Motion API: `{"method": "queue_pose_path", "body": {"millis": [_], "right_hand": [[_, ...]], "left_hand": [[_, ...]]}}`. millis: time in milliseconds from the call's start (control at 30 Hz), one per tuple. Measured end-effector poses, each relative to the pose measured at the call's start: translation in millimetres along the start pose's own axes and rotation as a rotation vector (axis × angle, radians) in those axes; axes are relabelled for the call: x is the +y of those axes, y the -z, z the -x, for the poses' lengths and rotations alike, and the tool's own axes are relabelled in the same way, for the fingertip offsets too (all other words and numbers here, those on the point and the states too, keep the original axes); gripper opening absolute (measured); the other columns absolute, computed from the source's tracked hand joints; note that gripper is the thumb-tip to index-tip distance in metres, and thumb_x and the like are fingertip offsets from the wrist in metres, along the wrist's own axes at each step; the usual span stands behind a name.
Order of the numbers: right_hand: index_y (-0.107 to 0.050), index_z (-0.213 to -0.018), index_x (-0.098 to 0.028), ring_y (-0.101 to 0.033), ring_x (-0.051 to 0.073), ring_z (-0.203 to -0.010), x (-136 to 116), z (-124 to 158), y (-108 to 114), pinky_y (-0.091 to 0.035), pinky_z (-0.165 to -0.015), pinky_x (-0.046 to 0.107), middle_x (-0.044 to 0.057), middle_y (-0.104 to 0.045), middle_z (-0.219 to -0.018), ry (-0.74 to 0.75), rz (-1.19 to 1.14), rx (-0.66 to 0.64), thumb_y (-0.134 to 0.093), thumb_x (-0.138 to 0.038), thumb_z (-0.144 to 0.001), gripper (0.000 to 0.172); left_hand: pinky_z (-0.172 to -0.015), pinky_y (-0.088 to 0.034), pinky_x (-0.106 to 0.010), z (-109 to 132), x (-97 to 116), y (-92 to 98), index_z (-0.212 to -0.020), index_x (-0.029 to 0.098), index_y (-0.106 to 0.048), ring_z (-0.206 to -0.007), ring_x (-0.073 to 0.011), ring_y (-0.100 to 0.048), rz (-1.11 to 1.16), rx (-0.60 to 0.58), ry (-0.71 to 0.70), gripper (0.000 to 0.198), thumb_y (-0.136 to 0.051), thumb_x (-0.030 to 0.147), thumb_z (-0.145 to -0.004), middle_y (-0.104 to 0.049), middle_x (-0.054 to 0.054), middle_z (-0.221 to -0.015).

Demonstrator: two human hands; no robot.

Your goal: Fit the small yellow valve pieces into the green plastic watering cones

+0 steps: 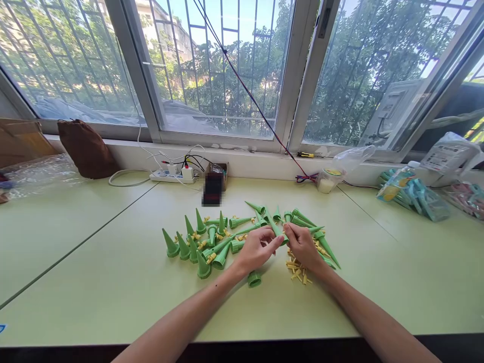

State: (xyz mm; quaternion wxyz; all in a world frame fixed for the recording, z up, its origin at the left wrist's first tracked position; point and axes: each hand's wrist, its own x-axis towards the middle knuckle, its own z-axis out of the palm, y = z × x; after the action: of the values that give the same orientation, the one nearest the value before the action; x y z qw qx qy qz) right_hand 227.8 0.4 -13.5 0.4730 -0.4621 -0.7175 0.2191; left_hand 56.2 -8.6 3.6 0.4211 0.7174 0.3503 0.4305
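Note:
My left hand (259, 248) has its thumb and fingers round the base of a green cone (273, 224), whose tip points up and away. My right hand (300, 242) is closed right beside that base; what its fingertips pinch is too small to make out. Several green cones (203, 267) stand or lie to the left of my hands, with small yellow pieces (210, 258) among them. More cones (330, 248) lie to the right. Below my right hand is a pile of yellow pieces (297, 269). A single green cone part (254, 279) lies under my left wrist.
Behind the cones are a small box (221, 174) with a pixelated dark object (213, 190), and a power strip (172, 175). A brown bag (86, 148) sits back left. A plastic cup (327, 180) and bagged blue items (416, 196) are back right.

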Motion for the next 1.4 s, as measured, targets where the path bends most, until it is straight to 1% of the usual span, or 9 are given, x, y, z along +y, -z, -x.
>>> {"method": "queue_pose_path", "body": {"millis": [133, 267, 433, 567, 700, 867, 1033, 1233, 1400], "right_hand": [[-0.034, -0.064, -0.022, -0.031, 0.011, -0.052, -3.2, -1.3, 1.0, -0.027, -0.051, 0.027, -0.005, -0.034, -0.056, 0.025, 0.039, 0.014, -0.038, -0.044, -0.101, 0.043], [-0.035, -0.063, -0.021, -0.03, 0.01, -0.051, -3.2, -2.0, 0.5, -0.026, -0.052, 0.027, -0.005, -0.033, -0.055, 0.05, 0.075, 0.02, -0.038, -0.042, -0.1, 0.043], [-0.04, -0.065, -0.021, -0.032, 0.011, -0.049, -1.5, -1.6, -1.5, -0.027, -0.051, 0.027, -0.005, -0.038, -0.054, 0.067, 0.092, 0.016, -0.037, -0.041, -0.101, 0.041], [-0.041, -0.067, -0.021, -0.033, 0.011, -0.049, -4.9, -1.5, -2.6, -0.028, -0.051, 0.027, -0.005, -0.039, -0.054, 0.075, 0.078, 0.039, -0.037, -0.041, -0.102, 0.04], [-0.041, -0.068, -0.022, -0.034, 0.012, -0.05, -6.1, -2.4, -1.2, -0.028, -0.052, 0.027, -0.005, -0.041, -0.055, 0.064, 0.087, 0.101, -0.037, -0.042, -0.102, 0.04], [-0.038, -0.066, -0.022, -0.036, 0.012, -0.052, -2.7, -3.1, 1.3, -0.028, -0.053, 0.027, -0.004, -0.042, -0.056, 0.041, 0.087, 0.169, -0.039, -0.043, -0.102, 0.042], [-0.039, -0.066, -0.021, -0.035, 0.012, -0.053, -6.2, -0.6, 0.8, -0.028, -0.054, 0.027, -0.004, -0.042, -0.058, 0.049, 0.049, 0.108, -0.04, -0.044, -0.102, 0.042], [-0.04, -0.066, -0.021, -0.034, 0.011, -0.053, -5.3, 0.3, 0.4, -0.029, -0.053, 0.026, -0.004, -0.04, -0.058, 0.041, -0.001, 0.026, -0.039, -0.048, -0.101, 0.044], [-0.04, -0.065, -0.022, -0.034, 0.011, -0.051, -0.6, -0.6, -0.4, -0.028, -0.051, 0.026, -0.004, -0.039, -0.055, 0.033, 0.012, 0.019, -0.039, -0.048, -0.101, 0.045]], "left_hand": [[-0.051, -0.048, -0.021, -0.2, -7.1, -1.4, -0.077, 0.017, -0.06, -0.066, -0.0128, -0.06, -0.094, 0.017, -0.035, 0.032, -0.062, 0.046, -0.089, -0.058, -0.002, -0.078], [-0.055, -0.05, -0.022, 0.2, -13.2, -3.9, -0.097, 0.017, -0.067, -0.069, -0.0129, -0.06, -0.176, 0.059, -0.1, 0.015, -0.062, 0.029, -0.088, -0.062, -0.004, -0.091], [-0.055, -0.052, -0.02, -0.6, -17.2, -3.4, -0.119, 0.025, -0.069, -0.072, -0.0109, -0.06, -0.205, 0.052, -0.152, 0.036, -0.051, 0.014, -0.09, -0.063, -0.008, -0.116], [-0.055, -0.053, -0.02, -1.4, -14.5, -3.8, -0.12, 0.026, -0.069, -0.07, -0.0099, -0.061, -0.209, 0.087, -0.147, 0.039, -0.05, 0.013, -0.09, -0.062, -0.009, -0.121], [-0.049, -0.052, -0.019, -2.4, -10.1, -5.8, -0.129, 0.023, -0.058, -0.064, -0.0089, -0.062, -0.123, 0.153, -0.067, 0.038, -0.052, 0.021, -0.091, -0.061, -0.009, -0.118], [-0.034, -0.041, -0.017, -5.4, -6.3, -4.3, -0.103, 0.017, -0.056, -0.046, -0.0057, -0.054, 0.028, 0.233, 0.096, 0.033, -0.05, 0.049, -0.095, -0.063, -0.005, -0.095], [-0.036, -0.034, -0.016, -4.9, -5.5, -3.9, -0.076, 0.016, -0.053, -0.041, -0.0057, -0.047, 0.052, 0.131, 0.097, 0.043, -0.053, 0.056, -0.092, -0.058, 0.001, -0.064], [-0.038, -0.036, -0.018, -2.4, -7.1, -3.7, -0.077, 0.019, -0.048, -0.043, -0.0078, -0.05, 0.085, 0.101, 0.104, 0.041, -0.06, 0.056, -0.087, -0.059, 0.002, -0.063], [-0.044, -0.043, -0.02, -1.6, -8.6, -2.9, -0.091, 0.019, -0.056, -0.051, -0.0105, -0.054, 0.008, 0.119, 0.027, 0.027, -0.062, 0.045, -0.088, -0.055, 0.004, -0.064]]}}
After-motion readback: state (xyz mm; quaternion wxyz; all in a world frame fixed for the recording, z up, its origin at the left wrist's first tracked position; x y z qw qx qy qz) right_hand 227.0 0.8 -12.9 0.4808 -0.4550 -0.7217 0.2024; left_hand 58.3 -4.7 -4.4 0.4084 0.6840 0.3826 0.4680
